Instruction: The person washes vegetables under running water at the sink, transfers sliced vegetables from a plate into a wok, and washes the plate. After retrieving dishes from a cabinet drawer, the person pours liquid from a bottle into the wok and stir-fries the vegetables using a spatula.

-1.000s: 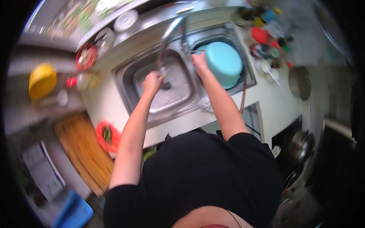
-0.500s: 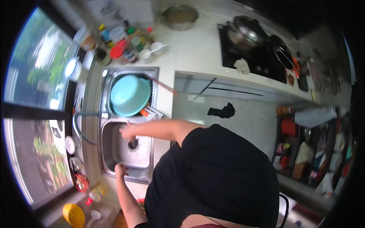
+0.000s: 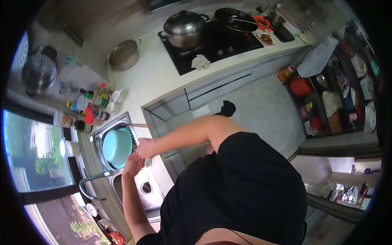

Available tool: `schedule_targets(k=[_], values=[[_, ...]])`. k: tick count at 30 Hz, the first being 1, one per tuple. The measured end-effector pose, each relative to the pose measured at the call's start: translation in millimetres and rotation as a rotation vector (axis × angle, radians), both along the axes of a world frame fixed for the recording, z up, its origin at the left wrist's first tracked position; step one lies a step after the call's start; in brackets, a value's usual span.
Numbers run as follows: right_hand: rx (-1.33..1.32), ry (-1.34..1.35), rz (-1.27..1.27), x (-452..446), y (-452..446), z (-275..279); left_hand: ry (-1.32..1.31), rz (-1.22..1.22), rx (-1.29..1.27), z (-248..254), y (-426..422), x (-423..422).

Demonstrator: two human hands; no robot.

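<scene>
Two hands now meet left of the frame's centre; a second ago they were apart, the right up beside the basin [image 3: 117,148] and the left down in the sink [image 3: 154,201], and half a second ago a gap lay between them over that sink. At this moment the right hand [image 3: 145,148] and left hand [image 3: 133,164] appear to touch, fingers curled, close to the basin's lower right edge. Whether they are clamped on something small or merely pressed together I cannot tell, since the fingers hide the space between them. With the hands drawn together and clear of the tap [image 3: 94,177], the handling seems to have left the sink's middle for the side by the basin. Pale blue-green and seemingly upturned, the basin sits in the farther bowl, at the left of the frame, with sticks [image 3: 140,125] lying across the corner above it. The drain [image 3: 146,188] shows uncovered below the hands, and I can make out no stream from the tap. The view has swung round too: the stove [image 3: 212,45], with its lidded pot [image 3: 184,25], fills the top of the frame.
</scene>
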State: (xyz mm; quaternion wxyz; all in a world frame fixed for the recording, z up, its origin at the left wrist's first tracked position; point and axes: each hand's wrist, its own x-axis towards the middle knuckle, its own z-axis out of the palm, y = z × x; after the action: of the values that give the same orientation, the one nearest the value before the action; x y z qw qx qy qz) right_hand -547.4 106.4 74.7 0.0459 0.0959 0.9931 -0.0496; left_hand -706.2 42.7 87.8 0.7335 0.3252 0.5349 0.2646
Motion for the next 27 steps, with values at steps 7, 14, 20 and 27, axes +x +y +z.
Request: schedule_targets(k=[7, 14, 20, 27], values=[[0.160, -0.042, -0.182, 220.7, 82.5, 42.6, 0.084, -0.495, -0.035, 39.8, 143.2, 194.3], [0.064, 0.077, -0.402, 454.7, 143.1, 84.4, 0.076, -0.774, 0.149, 75.7, 242.3, 421.5], [0.039, 0.269, -0.761, 585.4, 186.1, 98.5, 0.067, -0.774, 0.375, 91.0, 303.1, 554.1], [-0.160, 0.463, -1.207, 665.8, 242.7, 155.1, 0.189, -0.830, 1.325, 132.5, 392.4, 654.5]])
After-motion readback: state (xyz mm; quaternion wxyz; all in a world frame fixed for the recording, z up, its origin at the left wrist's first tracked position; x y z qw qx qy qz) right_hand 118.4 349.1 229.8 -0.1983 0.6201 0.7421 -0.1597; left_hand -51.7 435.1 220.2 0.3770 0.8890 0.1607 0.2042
